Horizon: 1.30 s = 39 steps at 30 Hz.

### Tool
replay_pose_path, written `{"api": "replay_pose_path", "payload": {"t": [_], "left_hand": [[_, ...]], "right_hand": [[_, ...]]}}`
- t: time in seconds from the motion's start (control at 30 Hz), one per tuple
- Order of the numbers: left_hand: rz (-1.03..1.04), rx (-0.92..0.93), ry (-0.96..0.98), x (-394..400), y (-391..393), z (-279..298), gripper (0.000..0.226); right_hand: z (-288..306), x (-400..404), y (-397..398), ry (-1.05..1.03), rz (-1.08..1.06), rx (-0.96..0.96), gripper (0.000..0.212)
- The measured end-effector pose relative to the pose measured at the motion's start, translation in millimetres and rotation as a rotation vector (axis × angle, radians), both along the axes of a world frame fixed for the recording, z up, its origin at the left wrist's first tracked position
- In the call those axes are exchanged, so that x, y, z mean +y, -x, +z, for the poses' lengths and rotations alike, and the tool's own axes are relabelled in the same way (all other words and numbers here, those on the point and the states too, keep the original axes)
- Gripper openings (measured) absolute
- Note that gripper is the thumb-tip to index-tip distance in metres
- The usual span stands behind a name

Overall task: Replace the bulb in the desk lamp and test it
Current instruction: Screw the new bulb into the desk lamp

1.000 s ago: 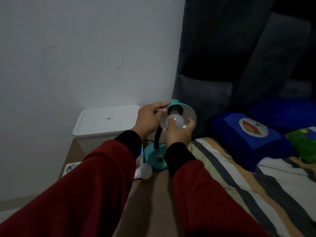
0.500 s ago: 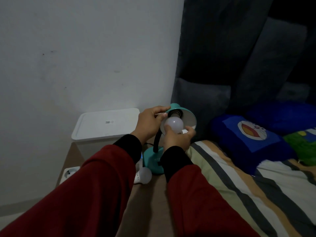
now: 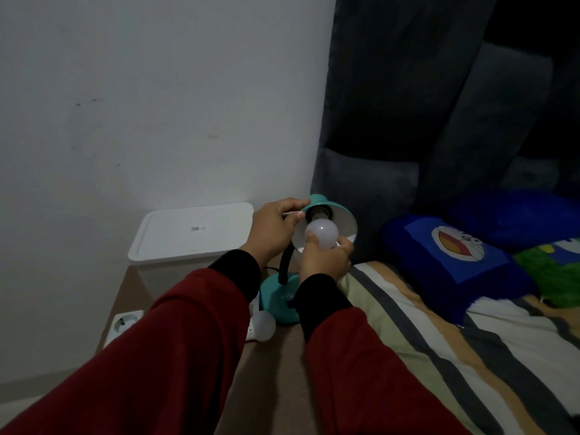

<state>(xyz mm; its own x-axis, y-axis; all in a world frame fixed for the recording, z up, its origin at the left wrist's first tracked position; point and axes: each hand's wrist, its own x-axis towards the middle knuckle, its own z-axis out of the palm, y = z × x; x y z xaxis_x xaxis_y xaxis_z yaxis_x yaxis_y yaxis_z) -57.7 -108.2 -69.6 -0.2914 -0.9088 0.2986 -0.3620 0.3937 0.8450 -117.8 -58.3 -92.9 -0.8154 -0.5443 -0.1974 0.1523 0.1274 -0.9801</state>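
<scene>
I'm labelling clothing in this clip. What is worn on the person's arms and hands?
Both arms wear loose dark red sleeves over fitted black cuffs ending at the wrists. The left hand and right hand are bare: no gloves, rings or watch visible.

Tight around lamp base (image 3: pixel 280 301): spare bulb (image 3: pixel 263 325) just left of it, white box (image 3: pixel 191 232) behind, power strip (image 3: pixel 124 323) at far left edge. Bare surface (image 3: pixel 270 372) open nearer, between both sleeves; bed (image 3: pixel 439 356) alongside right.

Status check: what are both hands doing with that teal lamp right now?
Left hand steadying teal lamp shade. Right hand gripping round white bulb at socket, unlit. Second white bulb lying by base; nothing blocking.
</scene>
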Motion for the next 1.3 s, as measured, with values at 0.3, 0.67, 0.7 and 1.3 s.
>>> {"api": "replay_pose_path", "payload": {"t": [0.3, 0.67, 0.7, 1.3], "left_hand": [[0.002, -0.014, -0.008, 1.5, -0.3, 2.4, 0.032], [0.022, -0.010, -0.016, 1.2, -0.8, 3.8, 0.030], [0.026, -0.011, -0.018, 0.9, -1.1, 3.8, 0.030], [0.011, -0.010, -0.045, -0.2, 5.3, 3.4, 0.030]], "right_hand": [[-0.7, -0.5, -1.8, 0.053, -0.018, -0.050, 0.060], [-1.2, 4.5, -1.3, -0.027, 0.036, 0.242, 0.052], [-0.9, 4.4, -1.6, -0.024, 0.036, 0.256, 0.052], [-0.3, -2.8, 0.8, 0.100, 0.026, 0.015, 0.051]]}}
